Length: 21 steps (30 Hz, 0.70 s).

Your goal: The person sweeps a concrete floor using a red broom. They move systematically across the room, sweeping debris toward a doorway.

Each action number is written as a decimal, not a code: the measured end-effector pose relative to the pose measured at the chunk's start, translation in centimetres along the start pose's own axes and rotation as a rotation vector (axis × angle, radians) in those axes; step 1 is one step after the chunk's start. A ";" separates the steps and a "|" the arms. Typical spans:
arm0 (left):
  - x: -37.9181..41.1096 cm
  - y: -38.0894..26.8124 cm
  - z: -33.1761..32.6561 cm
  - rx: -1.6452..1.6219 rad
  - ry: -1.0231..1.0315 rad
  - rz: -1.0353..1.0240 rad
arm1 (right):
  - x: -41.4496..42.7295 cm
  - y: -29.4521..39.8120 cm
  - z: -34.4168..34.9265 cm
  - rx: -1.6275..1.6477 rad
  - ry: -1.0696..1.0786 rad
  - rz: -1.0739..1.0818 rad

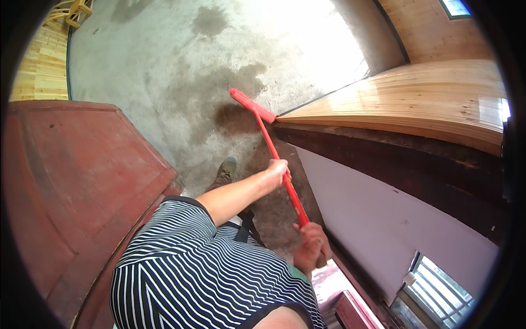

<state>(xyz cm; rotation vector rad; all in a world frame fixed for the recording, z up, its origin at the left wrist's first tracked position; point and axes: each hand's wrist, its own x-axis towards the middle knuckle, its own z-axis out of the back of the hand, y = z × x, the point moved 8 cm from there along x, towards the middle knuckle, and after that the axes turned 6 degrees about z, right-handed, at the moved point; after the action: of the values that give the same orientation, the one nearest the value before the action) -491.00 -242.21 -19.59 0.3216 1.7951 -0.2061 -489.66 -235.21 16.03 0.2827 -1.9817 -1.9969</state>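
Observation:
Both my hands grip the red handle (292, 193) of a red broom that slants up and away from me. My left hand (278, 170) is closed around the handle about midway along. Nearer my body, my right hand (311, 246) wraps the top end of the handle and looks slightly blurred. The broom's wide red head (251, 105) rests on the concrete floor (164, 78), over a dark, damp-looking patch (232, 119). One end of the head lies beside the corner of the wood-plank panelling (394, 103).
A reddish-brown wooden door (82, 164) stands to my left. On the right are a dark wooden frame (390, 160), a pale wall (370, 205) and a barred window (439, 288). My shoe (228, 167) is on the floor. Wooden chairs (78, 10) stand at the far left.

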 end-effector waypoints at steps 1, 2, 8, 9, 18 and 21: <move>-6.0 -0.2 -0.6 0.016 0.001 0.058 | -0.1 1.1 0.8 -0.010 -0.031 0.031; -8.8 -0.3 -1.0 -0.049 0.019 0.088 | 0.3 3.0 0.8 -0.010 -0.001 0.036; -11.8 -1.2 -2.7 -0.204 0.198 0.064 | 1.3 6.1 0.8 -0.035 0.144 0.125; -11.0 -2.2 -2.8 -0.187 0.181 0.014 | 1.4 5.5 0.6 -0.072 0.144 0.109; -4.6 1.2 -0.3 0.113 -0.050 0.081 | -1.1 0.1 1.9 0.020 -0.048 -0.022; -9.1 2.6 -0.9 0.018 -0.124 0.134 | -0.7 3.2 2.8 0.010 -0.032 0.002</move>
<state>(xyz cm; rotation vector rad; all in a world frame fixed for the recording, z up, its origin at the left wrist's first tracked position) -488.99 -240.48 -10.49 0.4311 1.6440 -0.1439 -489.73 -232.37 19.22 0.2524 -2.0113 -2.0028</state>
